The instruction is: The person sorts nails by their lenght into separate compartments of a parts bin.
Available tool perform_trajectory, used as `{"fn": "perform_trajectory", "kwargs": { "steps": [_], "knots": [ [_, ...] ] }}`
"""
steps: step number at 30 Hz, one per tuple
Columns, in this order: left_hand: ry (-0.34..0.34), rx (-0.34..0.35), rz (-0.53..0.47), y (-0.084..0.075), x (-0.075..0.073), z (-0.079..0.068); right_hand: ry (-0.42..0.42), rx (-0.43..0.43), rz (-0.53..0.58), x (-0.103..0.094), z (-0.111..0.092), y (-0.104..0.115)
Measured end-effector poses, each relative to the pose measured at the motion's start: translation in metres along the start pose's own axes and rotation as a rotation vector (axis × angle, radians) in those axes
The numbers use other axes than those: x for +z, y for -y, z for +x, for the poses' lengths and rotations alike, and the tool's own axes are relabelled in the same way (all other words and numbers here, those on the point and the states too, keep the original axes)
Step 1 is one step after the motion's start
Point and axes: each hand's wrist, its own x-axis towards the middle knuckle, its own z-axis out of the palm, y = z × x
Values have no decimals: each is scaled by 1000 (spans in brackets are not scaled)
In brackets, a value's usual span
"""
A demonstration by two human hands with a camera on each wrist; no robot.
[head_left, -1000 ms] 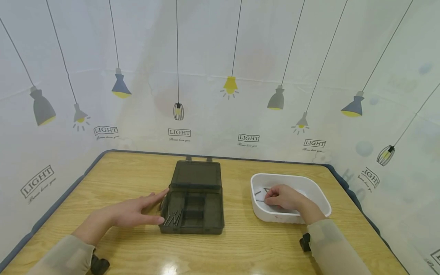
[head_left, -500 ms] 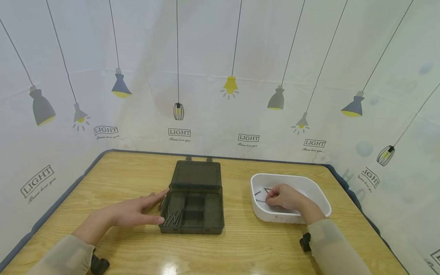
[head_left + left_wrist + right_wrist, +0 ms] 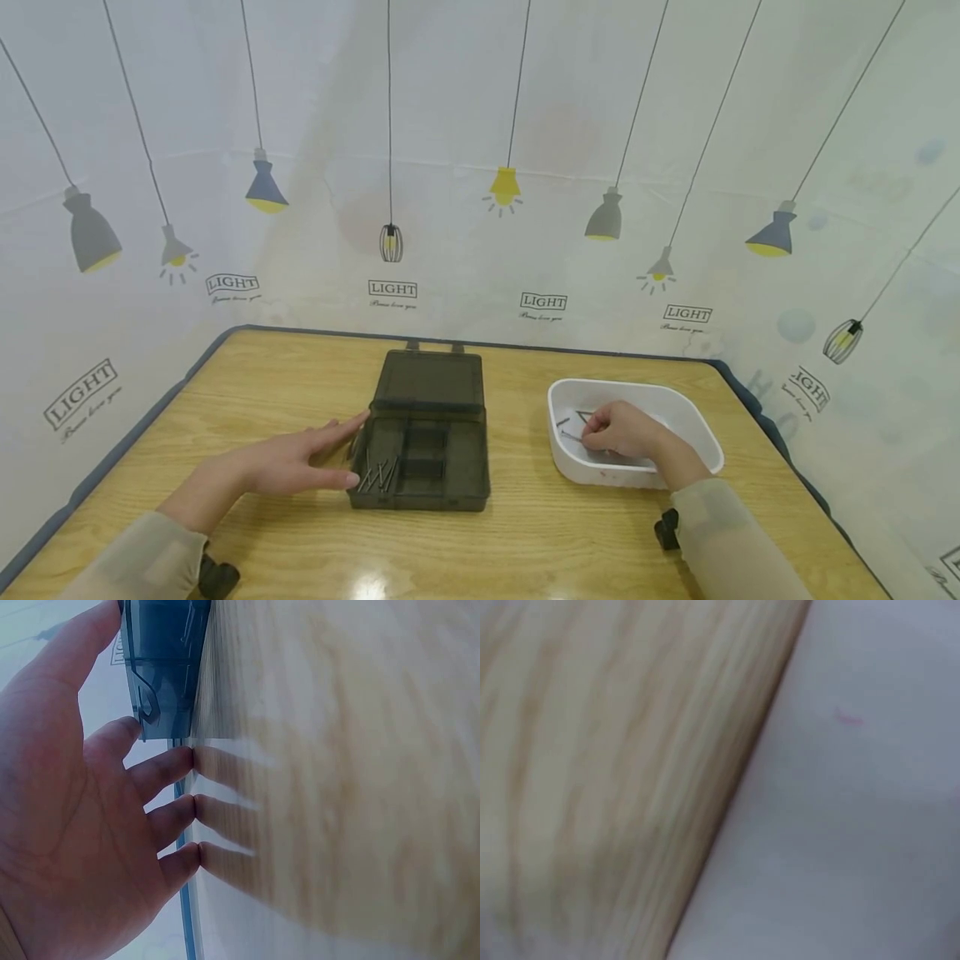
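Note:
My right hand (image 3: 622, 431) reaches into a white tray (image 3: 708, 433), its thumb and fingertips pinching the end of a thin metal nail (image 3: 572, 436). Another nail (image 3: 562, 422) and a dark angular piece (image 3: 581, 414) lie close by, the latter partly behind the hand. My left hand (image 3: 288, 467) is spread at the left side of a dark see-through box (image 3: 465, 483), thumb and index finger against it. In the left wrist view the other fingertips (image 3: 184, 862) rest on the table. Several nails (image 3: 378, 475) lie in the box's front left compartment. The right wrist view shows no hand.
The box's lid (image 3: 427, 377) stands folded back behind it. Both containers sit on a wooden table (image 3: 517, 533) with a dark blue edge. A pale printed cloth (image 3: 450, 125) hangs behind and at both sides.
The pinched nail has tilted slightly, its far end rising a little within the tray. My left hand and the box have stayed put.

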Motion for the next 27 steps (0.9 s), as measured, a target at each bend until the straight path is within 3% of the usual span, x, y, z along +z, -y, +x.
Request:
{"fn": "perform_trajectory", "kwargs": {
  "steps": [7,11,18,27],
  "knots": [
    [6,-5,-5,-1,1,1,-6,16,-27,-3,-4,3],
    [3,-4,-4,-1,1,1,-38,-37,-30,-9,-9,5],
    [-7,1,4,2,1,1,-96,-84,63,-15,-20,11],
    [-8,-7,0,3,0,1,-93,-109,213,-9,-29,19]
  ]
}}
